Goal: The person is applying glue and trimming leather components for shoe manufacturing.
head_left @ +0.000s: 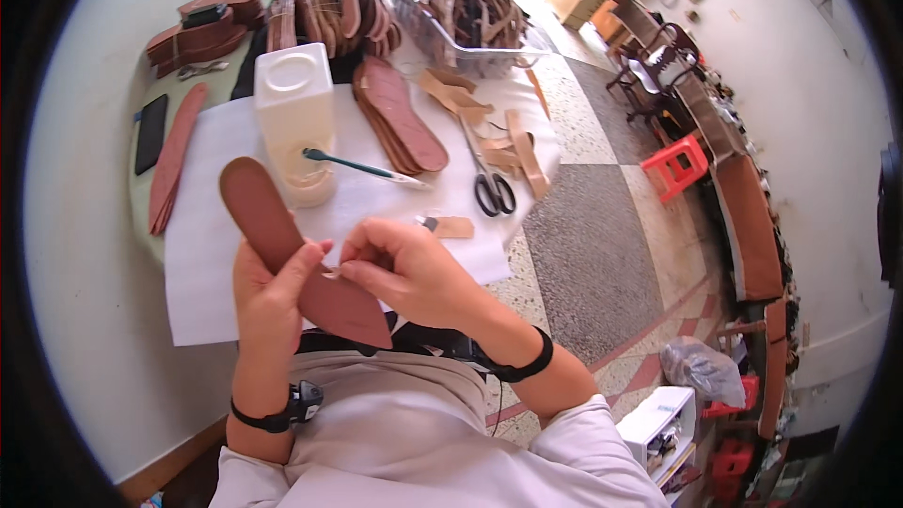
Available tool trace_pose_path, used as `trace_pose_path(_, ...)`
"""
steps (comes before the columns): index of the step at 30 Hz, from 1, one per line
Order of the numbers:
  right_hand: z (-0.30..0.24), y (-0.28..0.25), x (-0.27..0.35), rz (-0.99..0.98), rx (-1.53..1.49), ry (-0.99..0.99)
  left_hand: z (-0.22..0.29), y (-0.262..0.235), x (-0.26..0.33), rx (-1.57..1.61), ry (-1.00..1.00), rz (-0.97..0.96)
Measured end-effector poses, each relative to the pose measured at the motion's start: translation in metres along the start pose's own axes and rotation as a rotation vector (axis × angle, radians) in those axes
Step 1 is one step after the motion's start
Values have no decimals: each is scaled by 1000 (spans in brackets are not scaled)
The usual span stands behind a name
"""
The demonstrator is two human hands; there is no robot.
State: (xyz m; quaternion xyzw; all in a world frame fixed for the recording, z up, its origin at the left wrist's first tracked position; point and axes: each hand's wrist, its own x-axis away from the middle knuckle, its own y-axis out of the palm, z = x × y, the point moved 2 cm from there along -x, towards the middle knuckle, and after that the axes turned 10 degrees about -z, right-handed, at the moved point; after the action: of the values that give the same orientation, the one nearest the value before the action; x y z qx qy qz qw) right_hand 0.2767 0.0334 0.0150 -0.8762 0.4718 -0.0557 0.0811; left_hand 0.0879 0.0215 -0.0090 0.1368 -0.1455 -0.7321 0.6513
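A reddish-brown shoe insole point(259, 207) is tilted over the near edge of the table. My left hand point(266, 293) grips it around the middle, thumb on top. At the insole's right edge, my right hand point(406, 268) is closed in a pinch beside my left fingertips. A small pale scrap shows at those fingertips, too small to name. Just beyond stands a whitish plastic container point(294, 99), with a slim green-and-white stick point(362, 167), perhaps a brush, lying against its right side. Black-handled scissors point(491, 190) lie to the right.
White paper point(212, 254) covers the near table. Stacked insoles point(400, 118), tan leather offcuts point(522, 150) and a clear bin of strips point(461, 14) sit farther back. A black phone point(150, 134) and narrow insole stack point(179, 155) lie left. A red stool point(675, 169) stands on the floor.
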Motion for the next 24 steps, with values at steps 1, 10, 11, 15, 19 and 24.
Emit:
trace_pose_path(1, 0, 0, -1, 3, 13, -2, -1, -2, -1, 11, 0, 4)
trace_pose_path(10, -3, -1, -1, 61, 133, 46, 9, -3, -2, 2, -98, -4)
trace_pose_path(11, -10, -2, 0, 57, 195, 75, 10, -1, -3, 10, -74, 13)
trace_pose_path(15, -8, -2, 0, 56, 136, 56, -2, -6, -4, 42, -2, 3)
trace_pose_path(19, 2, -2, -3, 56, 79, 97, -6, -8, -7, 66, 6, 3)
trace_pose_path(24, 4, -3, -4, 43, 102, 105, -5, -12, -9, 22, 14, -28)
